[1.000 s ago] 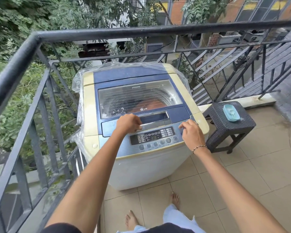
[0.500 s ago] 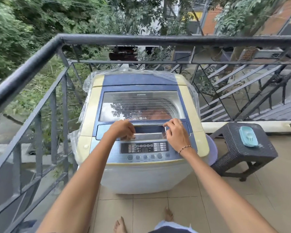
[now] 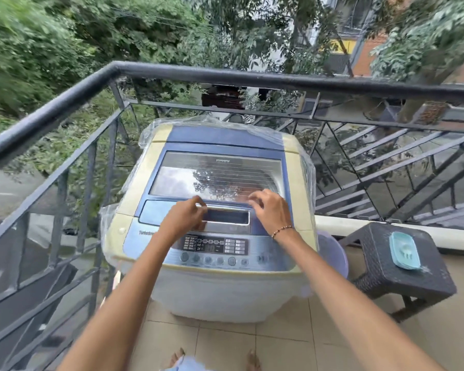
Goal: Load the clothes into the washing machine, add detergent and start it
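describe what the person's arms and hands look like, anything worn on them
The left arm and the right arm are bare, with no sleeves in view. Neither the left hand nor the right hand is gloved. A thin beaded bracelet, with orange, dark and pale beads, circles the right wrist. No watch shows. The picture is too blurred to tell any ring.

One washing machine; two hands, the left hand and the right hand; one beaded bracelet; two bare feet; one woven stool; one pale blue dish; one purple basin (mostly hidden).
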{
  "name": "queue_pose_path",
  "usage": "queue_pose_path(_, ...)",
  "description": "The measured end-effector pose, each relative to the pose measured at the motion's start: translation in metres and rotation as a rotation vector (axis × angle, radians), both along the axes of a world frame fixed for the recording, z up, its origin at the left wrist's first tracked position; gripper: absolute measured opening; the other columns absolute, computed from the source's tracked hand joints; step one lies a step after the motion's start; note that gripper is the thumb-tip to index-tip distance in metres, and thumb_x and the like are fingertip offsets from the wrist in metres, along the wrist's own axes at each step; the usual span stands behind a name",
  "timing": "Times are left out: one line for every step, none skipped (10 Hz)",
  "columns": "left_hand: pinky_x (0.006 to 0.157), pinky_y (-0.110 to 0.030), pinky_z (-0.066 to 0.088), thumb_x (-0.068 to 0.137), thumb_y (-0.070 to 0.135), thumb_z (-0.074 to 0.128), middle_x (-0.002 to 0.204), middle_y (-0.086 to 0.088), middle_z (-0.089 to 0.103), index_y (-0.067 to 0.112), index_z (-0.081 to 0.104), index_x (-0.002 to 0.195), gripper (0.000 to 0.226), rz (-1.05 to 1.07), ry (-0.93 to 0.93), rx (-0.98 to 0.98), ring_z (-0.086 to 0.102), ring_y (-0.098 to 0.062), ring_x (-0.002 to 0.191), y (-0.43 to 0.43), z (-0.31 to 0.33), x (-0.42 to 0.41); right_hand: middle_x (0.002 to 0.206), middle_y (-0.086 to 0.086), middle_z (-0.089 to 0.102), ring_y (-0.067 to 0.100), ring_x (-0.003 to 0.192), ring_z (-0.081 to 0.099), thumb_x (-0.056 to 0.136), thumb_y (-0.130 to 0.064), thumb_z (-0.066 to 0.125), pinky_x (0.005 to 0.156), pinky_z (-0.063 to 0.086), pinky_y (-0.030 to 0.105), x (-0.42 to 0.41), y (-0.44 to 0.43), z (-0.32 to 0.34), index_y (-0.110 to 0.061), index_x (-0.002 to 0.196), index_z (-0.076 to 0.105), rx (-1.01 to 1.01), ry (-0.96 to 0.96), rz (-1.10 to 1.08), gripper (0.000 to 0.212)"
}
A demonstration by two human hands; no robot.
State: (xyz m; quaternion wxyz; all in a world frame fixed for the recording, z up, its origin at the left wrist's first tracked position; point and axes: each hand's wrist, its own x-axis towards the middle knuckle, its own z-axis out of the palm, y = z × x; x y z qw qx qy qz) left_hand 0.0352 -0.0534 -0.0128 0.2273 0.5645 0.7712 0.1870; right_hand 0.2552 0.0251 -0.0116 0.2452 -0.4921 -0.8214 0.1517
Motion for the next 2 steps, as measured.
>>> queue_pose_path(0.074,-0.04,0.053,0.093,0.021,0.049,0.079,-0.009,0.071,0.018,0.059,0.106,0.017,-0.028,0.002,0.121,0.066,-0.03,0.078,0.007,0.01,0.012,0.114,0.004,0.063,0.02,0.104,0.059,0.089,-0.021,0.06,0.092,0.051,0.037,-0.005,0.007,0.006,-0.018,0.124,0.058,-0.003,-0.061,0.108,0.035)
queue_pose_path(0.086,-0.035,0.045,0.092,0.016,0.05,0.101,-0.007,0.068,0.011,0.057,0.116,0.026,-0.042,-0.016,0.244,0.062,-0.026,0.098,0.021,0.022,0.021,0.15,0.005,0.033,0.023,0.139,0.031,0.091,-0.036,0.056,0.114,0.03,0.044,-0.014,0.009,0.009,-0.017,0.145,0.032,-0.073,-0.237,0.166,0.062)
